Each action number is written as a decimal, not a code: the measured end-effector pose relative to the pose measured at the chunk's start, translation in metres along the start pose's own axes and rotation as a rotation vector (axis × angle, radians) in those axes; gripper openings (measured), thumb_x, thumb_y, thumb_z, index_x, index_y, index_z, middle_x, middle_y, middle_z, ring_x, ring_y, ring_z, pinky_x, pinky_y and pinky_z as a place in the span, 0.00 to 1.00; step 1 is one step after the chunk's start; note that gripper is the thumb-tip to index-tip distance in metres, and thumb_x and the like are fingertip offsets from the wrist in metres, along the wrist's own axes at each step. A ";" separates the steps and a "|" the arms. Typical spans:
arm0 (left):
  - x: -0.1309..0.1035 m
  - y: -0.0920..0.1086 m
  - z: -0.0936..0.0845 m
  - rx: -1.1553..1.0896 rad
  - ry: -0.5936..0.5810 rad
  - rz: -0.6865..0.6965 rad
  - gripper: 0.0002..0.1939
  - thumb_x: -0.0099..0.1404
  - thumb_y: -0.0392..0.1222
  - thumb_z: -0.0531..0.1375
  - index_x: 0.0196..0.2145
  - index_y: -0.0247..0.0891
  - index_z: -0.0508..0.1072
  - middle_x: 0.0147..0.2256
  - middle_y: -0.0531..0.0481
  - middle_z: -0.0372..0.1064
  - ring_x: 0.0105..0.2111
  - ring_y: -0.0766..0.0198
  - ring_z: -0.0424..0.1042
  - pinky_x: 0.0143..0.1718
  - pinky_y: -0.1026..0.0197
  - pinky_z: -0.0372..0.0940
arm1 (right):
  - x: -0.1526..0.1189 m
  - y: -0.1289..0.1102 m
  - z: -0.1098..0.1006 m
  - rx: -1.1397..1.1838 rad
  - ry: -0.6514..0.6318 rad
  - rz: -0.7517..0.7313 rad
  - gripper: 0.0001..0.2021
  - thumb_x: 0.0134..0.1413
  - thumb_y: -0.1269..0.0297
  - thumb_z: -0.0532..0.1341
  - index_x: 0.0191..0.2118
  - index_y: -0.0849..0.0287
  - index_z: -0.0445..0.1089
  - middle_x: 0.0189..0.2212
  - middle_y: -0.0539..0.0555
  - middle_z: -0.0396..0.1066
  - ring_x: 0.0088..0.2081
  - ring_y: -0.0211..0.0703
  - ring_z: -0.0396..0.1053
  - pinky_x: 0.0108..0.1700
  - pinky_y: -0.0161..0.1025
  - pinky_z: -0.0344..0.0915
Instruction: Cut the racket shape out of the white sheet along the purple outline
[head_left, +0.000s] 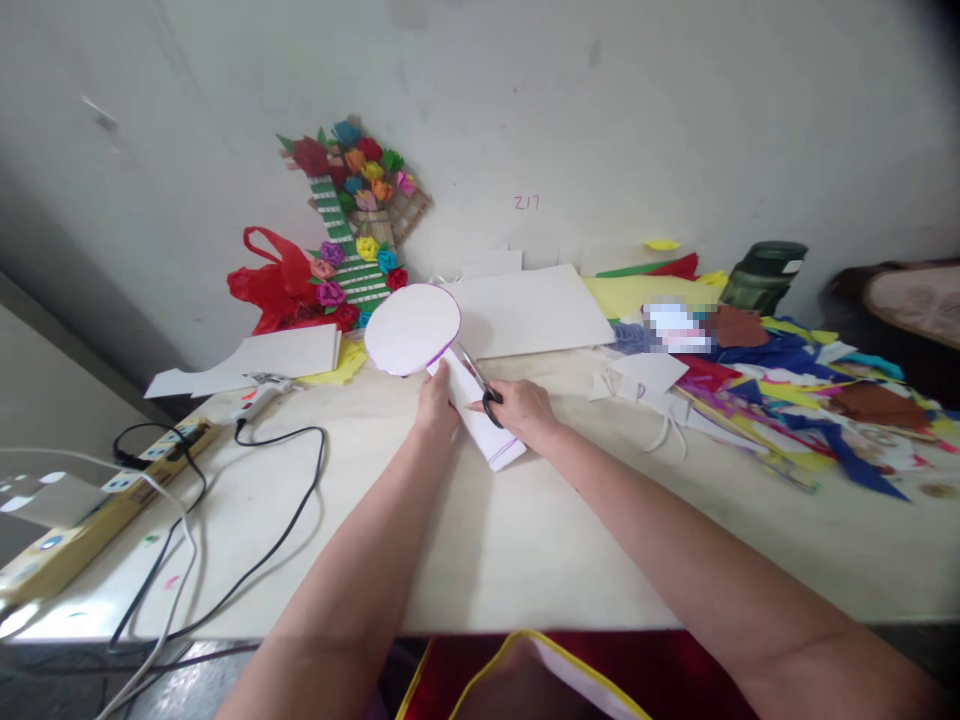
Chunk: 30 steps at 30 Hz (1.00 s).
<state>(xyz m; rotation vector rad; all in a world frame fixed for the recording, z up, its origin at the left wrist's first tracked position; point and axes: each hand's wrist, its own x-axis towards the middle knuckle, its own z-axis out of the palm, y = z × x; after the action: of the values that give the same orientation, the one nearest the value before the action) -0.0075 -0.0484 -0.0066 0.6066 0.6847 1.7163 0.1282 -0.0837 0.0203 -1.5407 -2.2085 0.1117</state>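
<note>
My left hand [437,402] is closed on a white paper cutout [414,328], which has a round head outlined in purple and a straight strip running down toward me. In my right hand [523,408] is a pair of scissors [491,402] with black handles. Their blades point up and left, lying along the right edge of the strip, close under the round part. Whether the blades are gripping paper I cannot tell. Purple lines cross the strip's lower end.
Paper and fabric scraps [817,390] cover the right side near a green bottle [763,277]. A white sheet [532,310] lies behind my hands. A yellow power strip [97,510] with cables and a glue gun [259,398] are at left. Paper flowers [367,170] lean on the wall.
</note>
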 end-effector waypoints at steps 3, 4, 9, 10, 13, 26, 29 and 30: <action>0.000 0.002 -0.001 0.012 0.004 0.015 0.15 0.55 0.43 0.60 0.38 0.32 0.66 0.30 0.41 0.73 0.33 0.56 0.73 0.38 0.55 0.67 | 0.005 0.012 -0.001 0.082 0.085 0.136 0.22 0.46 0.44 0.54 0.40 0.53 0.70 0.32 0.54 0.74 0.36 0.45 0.70 0.32 0.35 0.57; 0.000 0.003 -0.001 0.023 0.005 0.017 0.16 0.55 0.43 0.60 0.38 0.32 0.66 0.30 0.41 0.73 0.32 0.56 0.73 0.38 0.55 0.67 | 0.007 0.017 -0.002 0.106 0.109 0.193 0.23 0.45 0.44 0.56 0.42 0.53 0.69 0.32 0.54 0.74 0.36 0.45 0.69 0.32 0.36 0.58; -0.002 0.007 0.000 0.077 0.031 0.030 0.15 0.55 0.45 0.59 0.38 0.33 0.66 0.30 0.41 0.73 0.32 0.56 0.73 0.38 0.54 0.67 | 0.014 0.037 -0.005 0.159 0.065 0.250 0.18 0.40 0.48 0.59 0.36 0.51 0.72 0.32 0.50 0.74 0.34 0.43 0.69 0.30 0.34 0.58; -0.002 0.007 0.000 0.084 0.031 0.031 0.15 0.56 0.45 0.59 0.38 0.33 0.66 0.29 0.42 0.73 0.32 0.56 0.73 0.38 0.54 0.67 | 0.014 0.038 -0.005 0.155 0.056 0.238 0.18 0.39 0.48 0.60 0.36 0.51 0.72 0.32 0.50 0.74 0.34 0.43 0.69 0.30 0.34 0.58; -0.001 0.008 -0.001 0.081 0.038 0.009 0.16 0.56 0.47 0.58 0.39 0.34 0.65 0.29 0.43 0.73 0.32 0.57 0.73 0.37 0.55 0.67 | 0.014 0.040 -0.005 0.097 0.037 0.222 0.17 0.40 0.50 0.59 0.37 0.51 0.72 0.34 0.51 0.74 0.36 0.44 0.69 0.31 0.35 0.58; -0.003 0.013 0.004 0.155 0.086 -0.017 0.18 0.61 0.51 0.53 0.41 0.33 0.65 0.24 0.47 0.70 0.20 0.65 0.68 0.22 0.63 0.62 | 0.012 0.038 -0.004 0.001 0.016 0.227 0.15 0.46 0.56 0.55 0.39 0.52 0.73 0.36 0.55 0.74 0.39 0.48 0.69 0.35 0.39 0.61; -0.004 0.015 0.006 0.174 0.127 -0.043 0.19 0.62 0.53 0.50 0.40 0.34 0.65 0.17 0.53 0.63 0.14 0.70 0.61 0.16 0.67 0.56 | 0.012 0.036 -0.002 0.112 0.080 0.222 0.13 0.44 0.60 0.57 0.37 0.54 0.72 0.34 0.55 0.74 0.38 0.47 0.70 0.35 0.38 0.62; -0.005 0.015 0.006 0.169 0.098 -0.065 0.20 0.62 0.55 0.50 0.40 0.35 0.65 0.15 0.56 0.59 0.12 0.71 0.58 0.14 0.68 0.53 | 0.012 0.035 0.000 0.202 0.086 0.231 0.12 0.44 0.61 0.57 0.36 0.55 0.72 0.32 0.54 0.74 0.36 0.46 0.70 0.34 0.38 0.62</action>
<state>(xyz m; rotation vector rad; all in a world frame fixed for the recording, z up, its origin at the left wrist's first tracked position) -0.0123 -0.0558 0.0084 0.6127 0.9164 1.6465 0.1553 -0.0595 0.0137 -1.6468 -1.8839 0.3227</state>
